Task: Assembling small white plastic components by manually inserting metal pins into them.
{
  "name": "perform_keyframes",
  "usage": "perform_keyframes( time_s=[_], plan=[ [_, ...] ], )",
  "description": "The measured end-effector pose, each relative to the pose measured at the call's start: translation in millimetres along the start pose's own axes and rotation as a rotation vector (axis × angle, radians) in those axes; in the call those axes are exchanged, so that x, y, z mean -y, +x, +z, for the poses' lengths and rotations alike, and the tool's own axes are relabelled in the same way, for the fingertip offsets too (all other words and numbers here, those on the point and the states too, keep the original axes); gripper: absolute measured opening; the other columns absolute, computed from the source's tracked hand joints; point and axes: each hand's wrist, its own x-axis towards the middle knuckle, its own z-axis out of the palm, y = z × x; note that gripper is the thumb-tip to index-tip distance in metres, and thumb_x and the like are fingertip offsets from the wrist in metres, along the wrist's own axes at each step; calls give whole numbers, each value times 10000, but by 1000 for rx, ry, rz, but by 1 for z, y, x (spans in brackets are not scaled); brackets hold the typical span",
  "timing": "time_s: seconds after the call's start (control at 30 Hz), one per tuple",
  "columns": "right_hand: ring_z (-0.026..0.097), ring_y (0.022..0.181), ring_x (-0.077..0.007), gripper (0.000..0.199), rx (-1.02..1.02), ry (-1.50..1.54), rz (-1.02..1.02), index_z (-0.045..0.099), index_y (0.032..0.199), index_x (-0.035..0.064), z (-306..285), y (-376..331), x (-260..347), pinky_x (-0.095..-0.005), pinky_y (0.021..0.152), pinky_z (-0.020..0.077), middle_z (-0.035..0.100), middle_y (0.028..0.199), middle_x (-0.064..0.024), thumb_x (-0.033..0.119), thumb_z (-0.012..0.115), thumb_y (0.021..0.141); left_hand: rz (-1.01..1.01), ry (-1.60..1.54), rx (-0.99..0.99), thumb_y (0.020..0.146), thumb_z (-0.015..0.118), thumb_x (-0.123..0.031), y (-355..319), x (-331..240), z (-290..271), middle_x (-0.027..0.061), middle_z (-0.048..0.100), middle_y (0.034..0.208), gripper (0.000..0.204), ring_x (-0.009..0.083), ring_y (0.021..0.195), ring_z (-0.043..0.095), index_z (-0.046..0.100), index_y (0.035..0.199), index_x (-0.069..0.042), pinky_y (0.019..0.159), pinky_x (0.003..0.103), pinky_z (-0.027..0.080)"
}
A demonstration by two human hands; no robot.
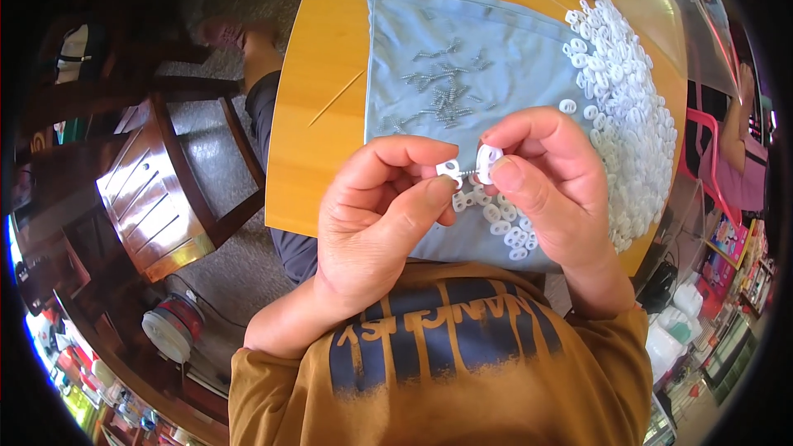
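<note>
A small metal spring (469,173) bridges two white plastic pieces, above the blue-grey cloth (504,33). My left hand (369,208) pinches the left piece (448,169), my right hand (563,187) the right piece (489,160). I judge I'm fitting them together; pressing inward calls for straight alignment. Loose springs (447,97) lie beyond, heaped white pieces (632,116) rightward.

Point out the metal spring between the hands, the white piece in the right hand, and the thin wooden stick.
Metal spring (468,173): head view, mid-coil.
White piece (486,163): head view, its visible face.
Thin wooden stick (336,99): head view, middle of its length.
</note>
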Motion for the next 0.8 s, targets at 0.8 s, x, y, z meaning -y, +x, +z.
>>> perform_keyframes(
  time_s=[0.8],
  plan=[
    [582,680,-182,209,-5,-786,-446,604,1012,-15,6,8,3,-255,576,466,607,826,-107,-25,582,804,89,46,78,855,505,68,-5,5,1,45,563,876,244,101,793,576,504,1097,34,712,208,473]
  ],
)
